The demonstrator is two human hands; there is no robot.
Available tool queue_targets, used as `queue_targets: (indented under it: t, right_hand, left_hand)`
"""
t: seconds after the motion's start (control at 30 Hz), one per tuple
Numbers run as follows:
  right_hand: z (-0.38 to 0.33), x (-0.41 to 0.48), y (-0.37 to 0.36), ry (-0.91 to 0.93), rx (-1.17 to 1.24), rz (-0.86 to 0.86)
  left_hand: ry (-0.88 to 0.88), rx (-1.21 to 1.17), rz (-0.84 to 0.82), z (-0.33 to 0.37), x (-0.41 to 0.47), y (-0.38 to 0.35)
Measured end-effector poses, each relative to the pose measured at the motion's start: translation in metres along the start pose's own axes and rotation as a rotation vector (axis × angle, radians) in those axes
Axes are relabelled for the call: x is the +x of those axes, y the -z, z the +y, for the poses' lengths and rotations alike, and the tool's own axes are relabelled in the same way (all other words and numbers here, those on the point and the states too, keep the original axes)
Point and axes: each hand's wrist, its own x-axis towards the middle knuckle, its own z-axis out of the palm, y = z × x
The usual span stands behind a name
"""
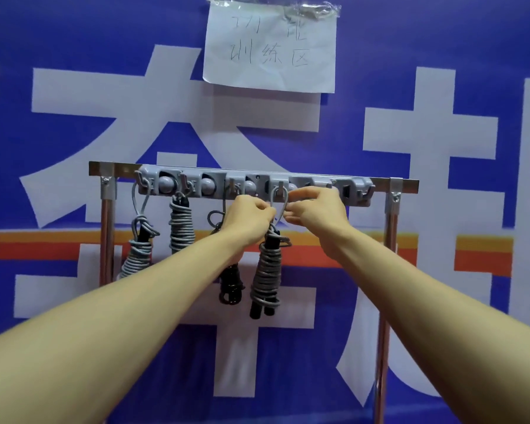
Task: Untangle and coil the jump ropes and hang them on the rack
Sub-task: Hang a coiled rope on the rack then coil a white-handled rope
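A grey hook rack (354,186) is fixed across a metal frame. Several coiled jump ropes hang from its hooks: a grey one at far left (136,255), a second grey one (181,224), a black one (231,286) partly hidden behind my left forearm, and a grey coil with black handles (266,270). That last coil's loop sits over a hook (279,191). My left hand (251,215) pinches the loop's left strand. My right hand (315,209) pinches its right strand just below the hook.
The frame's metal top bar (110,169) rests on two upright posts, left (106,234) and right (387,270). A free hook (366,194) sits at the rack's right end. Behind is a blue banner with a taped paper sign (270,47).
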Motion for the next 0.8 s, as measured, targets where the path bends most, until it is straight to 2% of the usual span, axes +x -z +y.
queue_targets:
  t: [0.13,0.27,0.43,0.6,0.8]
  right_hand:
    - [-0.010,-0.023,0.011,-0.052,-0.036,-0.043]
    - [-0.020,-0.055,0.025,-0.108,-0.117,-0.167]
    - [-0.020,-0.125,0.048,-0.160,-0.270,-0.293]
    - [0.024,-0.216,0.061,-0.242,-0.505,-0.475]
    - [0.085,-0.320,0.066,-0.446,-0.549,-0.636]
  left_hand:
    - [0.010,0.047,-0.061,0.000,-0.018,0.014]
    - [0.030,0.026,-0.077,0.004,-0.038,0.030]
    - [0.066,-0.010,-0.163,0.008,-0.108,0.039]
    - [0.217,-0.015,-0.333,-0.025,-0.211,0.032]
    - [0.337,0.101,-0.506,-0.084,-0.318,0.021]
